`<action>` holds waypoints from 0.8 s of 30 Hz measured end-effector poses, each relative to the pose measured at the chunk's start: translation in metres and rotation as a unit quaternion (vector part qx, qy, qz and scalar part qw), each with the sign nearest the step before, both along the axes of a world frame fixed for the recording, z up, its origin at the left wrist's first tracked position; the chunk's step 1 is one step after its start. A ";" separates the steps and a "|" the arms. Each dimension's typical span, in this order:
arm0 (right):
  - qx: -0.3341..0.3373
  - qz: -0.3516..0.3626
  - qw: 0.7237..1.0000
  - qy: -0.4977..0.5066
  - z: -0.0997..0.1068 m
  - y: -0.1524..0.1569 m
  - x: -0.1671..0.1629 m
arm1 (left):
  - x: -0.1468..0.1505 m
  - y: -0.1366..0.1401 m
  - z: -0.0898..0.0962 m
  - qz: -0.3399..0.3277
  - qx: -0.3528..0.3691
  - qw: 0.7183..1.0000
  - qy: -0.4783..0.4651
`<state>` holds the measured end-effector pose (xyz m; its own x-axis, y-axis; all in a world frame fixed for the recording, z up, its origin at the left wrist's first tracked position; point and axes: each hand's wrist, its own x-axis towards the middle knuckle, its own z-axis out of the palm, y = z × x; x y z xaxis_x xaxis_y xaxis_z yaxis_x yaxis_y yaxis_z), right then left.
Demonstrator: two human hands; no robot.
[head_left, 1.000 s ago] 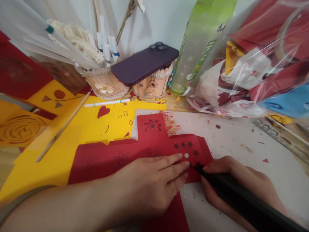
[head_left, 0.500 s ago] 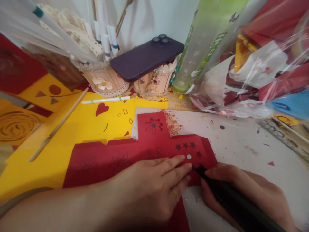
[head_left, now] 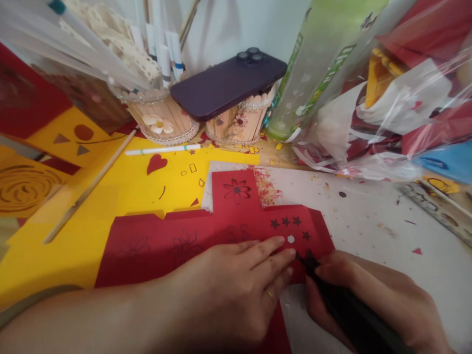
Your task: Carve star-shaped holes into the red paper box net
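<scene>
Plainly in the head view, the left hand (head_left: 239,282) lies flat, fingers nearly together, on a red card (head_left: 217,226) in the near middle of the scene. To its right, the right hand (head_left: 385,292) pinches a black pen-like tool (head_left: 348,307) between thumb and fingers, its tip beside the left fingertips, near the card's small dark stars (head_left: 285,221); whether it touches the card is too dark to tell. The card overlaps yellow paper (head_left: 121,189) at left and a whitish mat (head_left: 372,216) at right. A thin wooden stick (head_left: 90,189) and a white marker (head_left: 162,149) lie on the yellow paper. Far along the desk (head_left: 282,156), a dark phone (head_left: 228,86) rests across a wooden pot (head_left: 230,129), left of a green bottle (head_left: 324,73).
</scene>
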<state>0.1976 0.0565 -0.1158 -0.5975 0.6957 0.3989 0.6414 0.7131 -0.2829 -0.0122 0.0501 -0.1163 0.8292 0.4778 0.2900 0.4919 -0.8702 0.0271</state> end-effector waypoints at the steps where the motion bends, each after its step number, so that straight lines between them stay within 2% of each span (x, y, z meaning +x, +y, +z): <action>1: 0.007 0.001 1.000 0.005 -0.001 0.000 -0.001 | 0.000 0.000 0.000 0.002 0.001 1.000 -0.003; 4: 0.012 -0.005 1.000 0.023 -0.004 -0.001 -0.002 | 0.000 0.000 -0.001 0.002 -0.004 1.000 -0.004; 11: -0.018 -0.072 0.996 0.041 -0.006 -0.004 -0.004 | -0.001 0.000 -0.001 -0.004 -0.008 1.000 0.008; 24: -0.040 -0.068 0.997 0.026 -0.003 -0.004 -0.004 | -0.001 0.001 -0.001 -0.003 -0.007 1.000 0.004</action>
<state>0.1931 0.0526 -0.1185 -0.4746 0.8000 0.3670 0.7141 0.5937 -0.3707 -0.0129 0.0508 -0.1173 0.8343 0.4770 0.2765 0.4873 -0.8725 0.0348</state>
